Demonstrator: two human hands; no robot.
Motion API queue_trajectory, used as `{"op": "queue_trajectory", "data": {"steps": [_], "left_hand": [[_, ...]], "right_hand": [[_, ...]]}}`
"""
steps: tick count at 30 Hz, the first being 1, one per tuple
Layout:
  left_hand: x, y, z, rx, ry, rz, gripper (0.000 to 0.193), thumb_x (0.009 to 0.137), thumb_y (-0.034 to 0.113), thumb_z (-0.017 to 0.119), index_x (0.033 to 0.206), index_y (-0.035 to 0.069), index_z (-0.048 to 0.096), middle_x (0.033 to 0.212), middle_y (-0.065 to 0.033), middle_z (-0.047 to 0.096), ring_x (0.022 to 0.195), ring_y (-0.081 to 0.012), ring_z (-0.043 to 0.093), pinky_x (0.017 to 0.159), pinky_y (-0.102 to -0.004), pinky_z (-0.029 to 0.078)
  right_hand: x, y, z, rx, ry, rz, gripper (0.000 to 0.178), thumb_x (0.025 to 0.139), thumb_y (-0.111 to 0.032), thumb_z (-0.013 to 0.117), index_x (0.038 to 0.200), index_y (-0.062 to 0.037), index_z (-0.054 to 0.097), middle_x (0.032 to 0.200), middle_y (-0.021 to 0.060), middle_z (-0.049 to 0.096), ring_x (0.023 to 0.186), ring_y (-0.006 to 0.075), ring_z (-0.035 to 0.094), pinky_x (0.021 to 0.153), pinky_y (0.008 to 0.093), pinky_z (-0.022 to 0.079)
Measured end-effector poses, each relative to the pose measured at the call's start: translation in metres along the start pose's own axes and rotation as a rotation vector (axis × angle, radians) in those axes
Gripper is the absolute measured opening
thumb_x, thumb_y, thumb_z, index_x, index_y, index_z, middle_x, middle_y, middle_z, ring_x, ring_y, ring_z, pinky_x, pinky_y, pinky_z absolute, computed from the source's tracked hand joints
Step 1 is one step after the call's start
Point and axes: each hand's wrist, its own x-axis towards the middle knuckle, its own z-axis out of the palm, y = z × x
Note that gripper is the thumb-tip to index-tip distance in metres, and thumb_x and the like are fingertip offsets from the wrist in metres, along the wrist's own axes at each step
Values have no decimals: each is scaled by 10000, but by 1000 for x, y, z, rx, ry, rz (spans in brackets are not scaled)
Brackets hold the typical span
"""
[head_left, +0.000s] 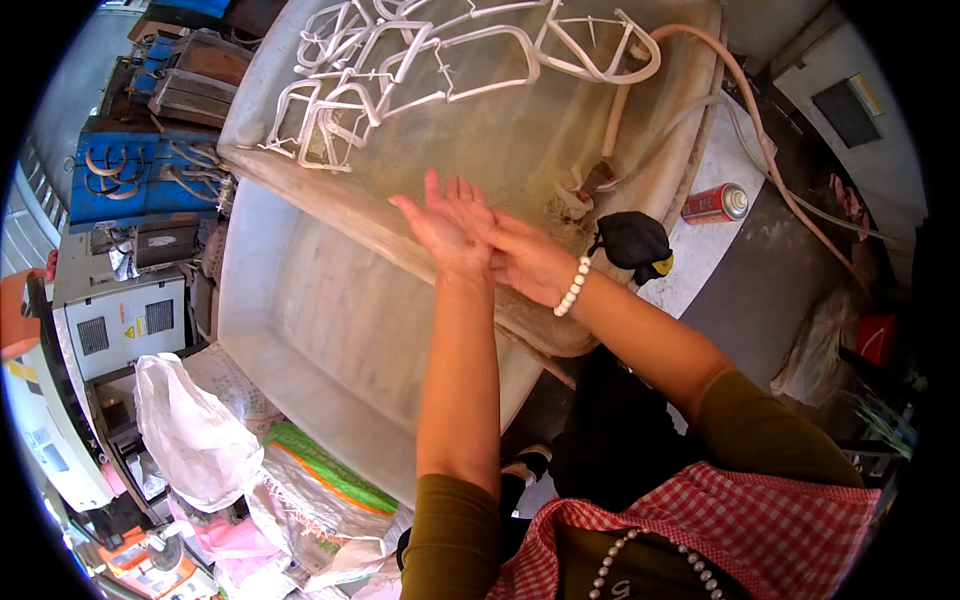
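My left hand (pixel 445 232) is turned palm up, with its fingers stretched out. Against the thumb-free side of that palm, my right hand (pixel 532 262) grips its edge, the thumb lying over the palm. A cream bead bracelet (pixel 573 287) circles my right wrist. Both hands are above the near rim of a large pale tub (pixel 340 212) with shallow, cloudy water in it. Several white looped plastic frames (pixel 485 40) lie in the water at the far side. Beside my right wrist, a black bundle with a yellow patch (pixel 632 243) rests on the tub's corner.
A second pale tub (pixel 300 290) stands below the first. A pinkish hose (pixel 745 95) runs over the right rim. Right of the tub stands a red spray can (pixel 715 204). White sacks (pixel 195 430) lie at lower left, near a grey machine cabinet (pixel 130 320).
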Motion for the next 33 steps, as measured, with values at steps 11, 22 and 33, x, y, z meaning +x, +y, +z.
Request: {"op": "queue_trajectory", "data": {"steps": [11, 22, 33], "left_hand": [[-11, -10, -9, 55, -72, 35, 1053, 806, 795, 327, 1494, 83, -30, 1536, -226, -102, 1437, -331, -77, 1151, -445, -58], [-17, -1, 9, -232, -72, -107, 1191, 700, 882, 339, 1473, 132, -170, 1535, -203, -153, 1419, -396, -108, 1121, -540, -91], [-17, -11, 10, -115, -138, -63, 1179, 706, 880, 327, 1480, 123, -140, 1549, -184, -90, 1428, -368, -67, 1121, -555, -57]], "right_hand": [[9, 21, -1, 71, 122, 58, 619, 872, -235, 678, 1374, -45, 369, 1276, 63, 520, 1182, 160, 489, 961, 318, 426], [-12, 6, 3, -40, -95, -90, 593, 900, -154, 620, 1401, -28, 329, 1336, 71, 462, 1203, 157, 476, 1003, 327, 403], [-13, 15, 12, 73, 66, -180, 557, 883, -74, 608, 1372, 6, 355, 1329, 93, 468, 1217, 162, 463, 1013, 313, 391]]}}
